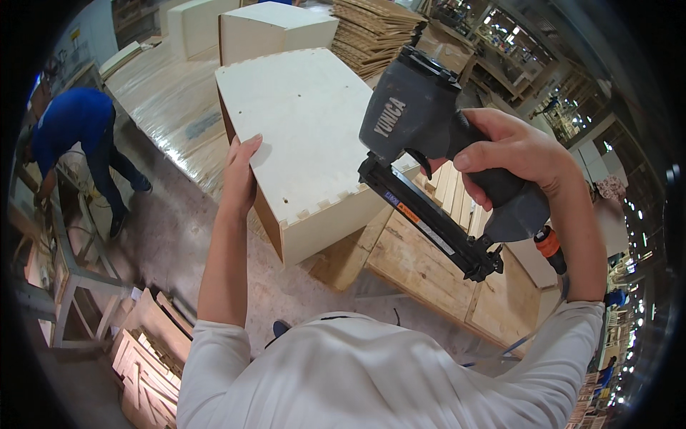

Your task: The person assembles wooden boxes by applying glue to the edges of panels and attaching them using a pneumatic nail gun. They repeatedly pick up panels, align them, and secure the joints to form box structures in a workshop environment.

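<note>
My right hand (511, 154) is wrapped round the grip of a dark grey pneumatic nail gun (418, 118), held up over the bench at the right. Its long black magazine slants below the body, and an orange-and-black hose fitting hangs from the handle's end. A pale plywood box (307, 121) with finger-jointed corners stands ahead of me, with several small dark holes in its top panel. My left hand (244, 171) grips the box's left edge, thumb on the top panel and the other fingers hidden down its side. The gun covers part of the box's right side.
A wooden workbench (407, 254) lies below the gun. Behind the box are another plywood box (275, 28), a wrapped board stack (171, 107) and stacked brown sheets (371, 32). A person in blue (78, 129) bends over a frame at left. Wood offcuts (146, 379) lie at lower left.
</note>
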Available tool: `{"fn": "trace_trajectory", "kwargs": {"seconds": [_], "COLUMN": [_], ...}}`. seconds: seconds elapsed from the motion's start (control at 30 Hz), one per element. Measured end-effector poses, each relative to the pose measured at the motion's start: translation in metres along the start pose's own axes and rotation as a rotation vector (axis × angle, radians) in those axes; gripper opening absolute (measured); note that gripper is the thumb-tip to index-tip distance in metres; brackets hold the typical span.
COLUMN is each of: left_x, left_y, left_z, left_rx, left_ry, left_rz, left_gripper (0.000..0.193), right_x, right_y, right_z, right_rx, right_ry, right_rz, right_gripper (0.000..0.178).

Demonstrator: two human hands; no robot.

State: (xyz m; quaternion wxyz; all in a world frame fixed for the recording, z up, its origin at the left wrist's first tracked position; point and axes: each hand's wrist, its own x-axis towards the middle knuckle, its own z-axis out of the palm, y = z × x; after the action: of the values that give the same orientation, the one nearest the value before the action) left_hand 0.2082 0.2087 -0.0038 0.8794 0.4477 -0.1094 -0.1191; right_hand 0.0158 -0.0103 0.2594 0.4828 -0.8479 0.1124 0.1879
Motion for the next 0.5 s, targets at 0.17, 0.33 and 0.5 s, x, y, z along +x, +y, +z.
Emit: {"fn": "trace_trajectory", "kwargs": {"seconds": [0.17, 0.33, 0.5], "left_x": [0.0, -0.002, -0.003], "left_y": [0.0, 0.002, 0.006], "left_z": [0.002, 0.004, 0.004], "left_rx": [-0.026, -0.014, -0.012], "left_ry": [0.002, 0.028, -0.05], "left_rz": [0.006, 0.004, -0.01], "left_gripper": [0.043, 0.038, 0.041], "right_x": [0.007, 0.001, 0.005], "right_y": [-0.003, -0.015, -0.025], "right_z": [0.012, 0.021, 0.038], "right_rx": [-0.022, -0.073, -0.012], "right_ry": [-0.025, -0.022, -0.081], "right_rz": [-0.006, 0.008, -0.037], "right_gripper": [0.032, 0.028, 0.029]}}
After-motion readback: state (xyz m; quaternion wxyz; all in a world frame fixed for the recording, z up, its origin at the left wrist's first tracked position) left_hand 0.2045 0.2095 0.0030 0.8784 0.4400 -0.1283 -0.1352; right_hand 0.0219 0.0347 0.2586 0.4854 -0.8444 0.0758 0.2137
